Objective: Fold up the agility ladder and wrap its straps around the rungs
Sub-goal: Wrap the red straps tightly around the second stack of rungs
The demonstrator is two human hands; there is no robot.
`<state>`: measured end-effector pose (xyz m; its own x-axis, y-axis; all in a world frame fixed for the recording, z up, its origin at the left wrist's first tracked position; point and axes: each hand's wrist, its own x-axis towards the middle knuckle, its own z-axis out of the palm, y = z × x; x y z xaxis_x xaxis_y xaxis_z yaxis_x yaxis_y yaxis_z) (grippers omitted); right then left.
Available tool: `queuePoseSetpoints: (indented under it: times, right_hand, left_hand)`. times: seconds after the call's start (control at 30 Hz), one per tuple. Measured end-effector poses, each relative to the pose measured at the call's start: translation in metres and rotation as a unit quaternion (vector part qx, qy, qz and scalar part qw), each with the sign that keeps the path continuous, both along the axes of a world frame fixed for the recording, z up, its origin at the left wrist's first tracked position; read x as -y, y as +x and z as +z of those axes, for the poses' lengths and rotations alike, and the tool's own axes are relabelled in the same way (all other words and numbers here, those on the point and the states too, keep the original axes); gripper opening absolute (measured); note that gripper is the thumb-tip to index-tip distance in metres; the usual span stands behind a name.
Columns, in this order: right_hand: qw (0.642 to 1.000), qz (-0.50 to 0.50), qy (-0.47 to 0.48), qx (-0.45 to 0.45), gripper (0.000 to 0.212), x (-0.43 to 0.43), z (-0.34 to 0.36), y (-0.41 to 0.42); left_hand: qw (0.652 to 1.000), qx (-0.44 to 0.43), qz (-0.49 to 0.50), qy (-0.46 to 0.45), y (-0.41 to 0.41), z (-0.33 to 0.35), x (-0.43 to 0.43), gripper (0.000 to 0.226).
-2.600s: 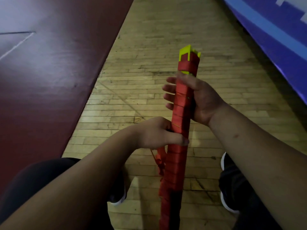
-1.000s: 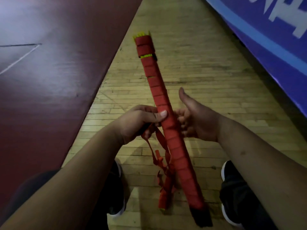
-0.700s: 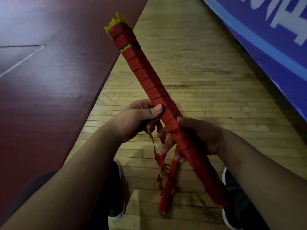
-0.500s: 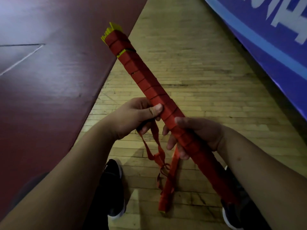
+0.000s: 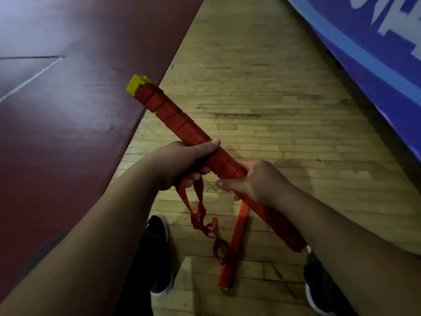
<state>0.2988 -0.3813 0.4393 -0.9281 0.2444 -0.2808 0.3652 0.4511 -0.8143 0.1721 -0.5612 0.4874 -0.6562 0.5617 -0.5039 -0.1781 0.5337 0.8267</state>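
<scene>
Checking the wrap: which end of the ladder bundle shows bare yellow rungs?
The far end, over the maroon floor beyond the left hand; the near end, past the right hand, shows only red.

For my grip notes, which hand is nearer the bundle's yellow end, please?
Left. The left hand grips the bundle midway, closer to the yellow end; the right hand grips farther down.

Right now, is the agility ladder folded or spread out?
Folded: the agility ladder is one tight, strap-wrapped bundle; loose straps dangle beneath.
</scene>
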Motion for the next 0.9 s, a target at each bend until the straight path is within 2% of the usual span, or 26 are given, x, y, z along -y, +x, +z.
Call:
queuePoseSetpoints:
  times: [0.07, 0.17, 0.23, 0.33, 0.47, 0.53, 0.6, 0.67, 0.73, 0.8, 0.9]
  right_hand:
    - [1.0, -0.012, 0.023, -0.006, 0.041, 0.006, -0.002, -0.001]
    - [1.0, -0.007, -0.003, 0.005, 0.04, 0.007, 0.001, -0.001]
    - [0.998, 0.0, -0.052, 0.022, 0.038, 0.003, 0.006, -0.001]
    - [0.98, 0.028, -0.191, 0.056, 0.045, -0.007, 0.012, -0.001]
    - [0.928, 0.11, -0.348, 0.076, 0.069, -0.022, 0.009, 0.0]
    - [0.875, 0.173, -0.441, 0.098, 0.079, -0.023, 0.003, 0.002]
    - [0.813, 0.233, -0.521, 0.119, 0.081, -0.021, -0.001, 0.004]
    - [0.785, 0.259, -0.551, 0.12, 0.075, -0.02, -0.002, 0.006]
    - [0.787, 0.256, -0.551, 0.107, 0.07, -0.02, 0.0, 0.007]
    - [0.808, 0.237, -0.531, 0.096, 0.067, -0.023, 0.001, 0.007]
    - [0.85, 0.194, -0.483, 0.08, 0.063, -0.028, 0.004, 0.006]
  left_hand:
    - [0.999, -0.034, 0.021, -0.006, 0.003, -0.003, -0.003, 0.056]
    - [0.998, -0.059, 0.03, 0.002, 0.003, -0.008, -0.006, 0.054]
    - [0.997, -0.073, 0.022, 0.013, 0.002, -0.007, -0.007, 0.05]
    - [0.996, -0.081, 0.017, 0.04, 0.0, -0.003, -0.006, 0.048]
    - [0.992, -0.085, 0.003, 0.098, -0.004, 0.0, -0.004, 0.051]
    - [0.986, -0.082, -0.006, 0.144, -0.004, 0.002, -0.005, 0.048]
    - [0.98, -0.084, -0.018, 0.177, -0.003, 0.003, -0.006, 0.047]
    - [0.977, -0.091, -0.037, 0.189, -0.005, 0.003, -0.005, 0.05]
    - [0.974, -0.103, -0.065, 0.189, -0.005, 0.004, -0.003, 0.058]
    - [0.971, -0.129, -0.093, 0.177, -0.007, 0.004, 0.0, 0.066]
    - [0.969, -0.152, -0.105, 0.163, -0.008, 0.006, 0.005, 0.059]
